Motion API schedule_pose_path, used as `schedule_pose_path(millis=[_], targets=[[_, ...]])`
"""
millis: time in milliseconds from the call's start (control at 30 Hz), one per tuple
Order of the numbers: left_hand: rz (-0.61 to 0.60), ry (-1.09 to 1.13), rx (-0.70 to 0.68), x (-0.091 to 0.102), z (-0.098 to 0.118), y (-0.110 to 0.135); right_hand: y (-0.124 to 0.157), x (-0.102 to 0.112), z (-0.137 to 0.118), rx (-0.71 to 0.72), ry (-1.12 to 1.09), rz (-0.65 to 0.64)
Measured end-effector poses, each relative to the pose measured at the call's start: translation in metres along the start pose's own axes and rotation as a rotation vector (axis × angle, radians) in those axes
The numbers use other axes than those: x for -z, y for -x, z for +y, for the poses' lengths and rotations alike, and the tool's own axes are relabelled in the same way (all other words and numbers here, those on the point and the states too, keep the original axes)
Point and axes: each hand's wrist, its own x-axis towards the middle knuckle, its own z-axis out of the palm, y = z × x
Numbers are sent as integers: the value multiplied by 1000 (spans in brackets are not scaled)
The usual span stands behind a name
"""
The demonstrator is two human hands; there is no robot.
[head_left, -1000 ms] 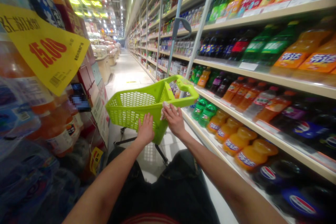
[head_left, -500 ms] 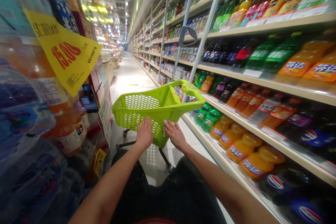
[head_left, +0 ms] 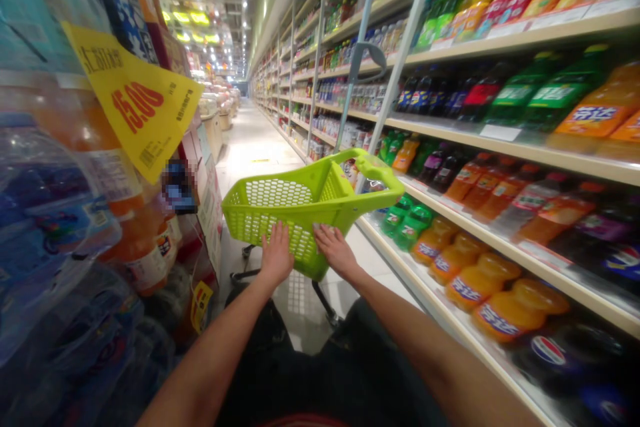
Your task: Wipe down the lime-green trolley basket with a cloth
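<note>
A lime-green plastic shopping cart (head_left: pixel 280 197) stands sideways in front of me, its basket end to the left and its handle to the right by the shelves. My left hand (head_left: pixel 278 253) lies with outstretched fingers against the perforated near side of the basket. Farther right, my right hand (head_left: pixel 334 248) touches the same side near the rear corner, its fingers extended and pointing up and left. Neither hand wraps round anything. Through the basket's holes I see nothing inside; its floor is hidden by the near wall.
Long shelves of soda bottles (head_left: pixel 483 287) line the right side. A grey hook-shaped fitting (head_left: pixel 367 60) hangs by a shelf post. At left, wrapped bottle packs (head_left: pixel 55 213) stack close, with a yellow price sign (head_left: pixel 137 100) jutting out. The aisle floor (head_left: pixel 255 137) runs ahead.
The shelves, cart and price sign sit slightly farther right in the picture. Both hands stay against the cart's side, with fingers still stretched out.
</note>
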Motion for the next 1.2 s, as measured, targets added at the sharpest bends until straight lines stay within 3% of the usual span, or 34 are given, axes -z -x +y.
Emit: schedule_pose_path(millis=[100,333,433,600,700,767,933,1033,1200], targets=[[-4,-2,15,2,-3,0,-2,0,-10,21,-30,-30],[-10,9,72,1,-18,-3,-52,26,-3,-33,-56,139],[-19,-2,105,-1,-28,-2,-54,14,-1,-40,-59,126],[-35,-4,134,-10,-41,3,-23,-23,-18,60,-50,9],[-32,4,125,-19,-45,4,-17,-28,-28,92,-68,-23],[-30,7,127,-24,-50,1,-29,-21,-32,92,-93,5],[-12,13,158,-26,-64,-9,-89,-1,-37,29,-136,130],[-5,2,170,-25,-71,-11,-98,-16,-43,81,-150,94],[-21,-30,199,-33,-87,-2,-64,-60,-63,190,-168,-37]])
